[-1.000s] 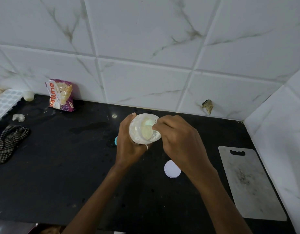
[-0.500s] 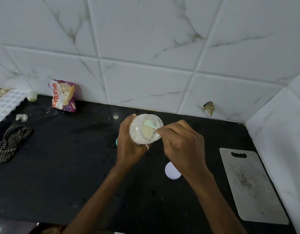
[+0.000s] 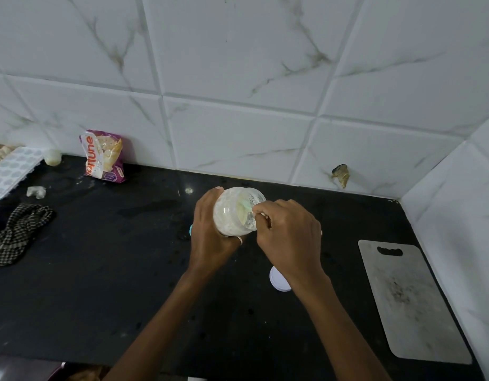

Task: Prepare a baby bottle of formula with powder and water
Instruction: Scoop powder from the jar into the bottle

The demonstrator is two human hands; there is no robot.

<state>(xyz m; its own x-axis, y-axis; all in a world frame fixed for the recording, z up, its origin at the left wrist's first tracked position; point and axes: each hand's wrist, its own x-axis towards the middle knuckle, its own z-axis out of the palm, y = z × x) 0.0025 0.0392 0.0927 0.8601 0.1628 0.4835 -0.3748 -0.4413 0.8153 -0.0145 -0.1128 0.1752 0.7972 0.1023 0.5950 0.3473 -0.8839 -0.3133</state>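
Right hand (image 3: 290,237) dipped lower at jar (image 3: 231,215) mouth, fingers pinching a scoop (image 3: 246,211) (mostly hidden), left hand (image 3: 210,240) gripping the tilted jar, lid (image 3: 277,280) on counter (image 3: 100,270)

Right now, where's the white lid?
Head view, right of centre: white lid on the black counter, partly hidden by the right hand, left of the cutting board.

We count two hands, the left hand (image 3: 213,235) and the right hand (image 3: 290,237). Between their fingers we see one jar of powder (image 3: 232,215), with one scoop (image 3: 248,217) at the right fingertips. Just below the right fingers lies one white lid (image 3: 277,280), and well right of them one cutting board (image 3: 411,303). Far left of the left fingers we count one packet (image 3: 104,156), one ice tray (image 3: 13,171) and one checked cloth (image 3: 18,232).
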